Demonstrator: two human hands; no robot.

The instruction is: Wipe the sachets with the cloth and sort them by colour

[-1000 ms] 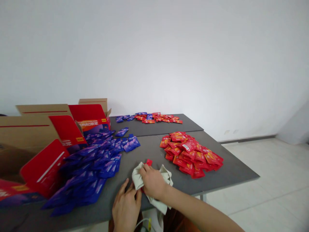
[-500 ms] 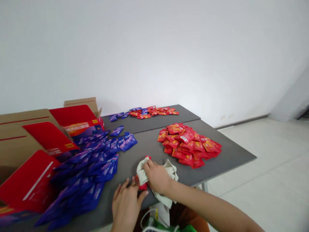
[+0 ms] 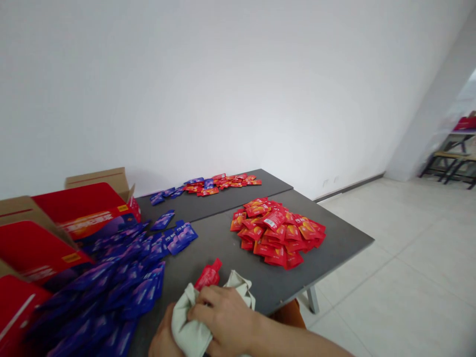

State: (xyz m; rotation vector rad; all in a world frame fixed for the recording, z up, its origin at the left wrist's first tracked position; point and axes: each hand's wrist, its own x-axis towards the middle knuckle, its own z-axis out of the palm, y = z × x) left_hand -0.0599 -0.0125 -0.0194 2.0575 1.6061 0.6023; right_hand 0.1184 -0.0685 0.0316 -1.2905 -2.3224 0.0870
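My right hand (image 3: 223,317) is closed on a pale, off-white cloth (image 3: 191,325), which bunches under and around its fingers at the table's near edge. My left hand (image 3: 163,333) is pressed up against the cloth from the left; its fingers are hidden behind the fabric and my right hand. Just beyond the cloth a single red sachet (image 3: 208,275) lies on the table, its near end covered by the cloth and my right hand. To the left spreads a heap of blue-purple sachets (image 3: 122,282). A pile of red sachets (image 3: 277,230) lies farther right.
Open cartons (image 3: 92,208) with red and brown flaps stand at the left. Mixed red and blue sachets (image 3: 223,182) lie along the dark grey table (image 3: 219,233) near the wall. Stools (image 3: 448,161) stand far right on the tiled floor.
My right hand and the cloth have moved down and left towards me, meeting my left hand. More of the single red sachet shows beyond the cloth. The view has turned right.
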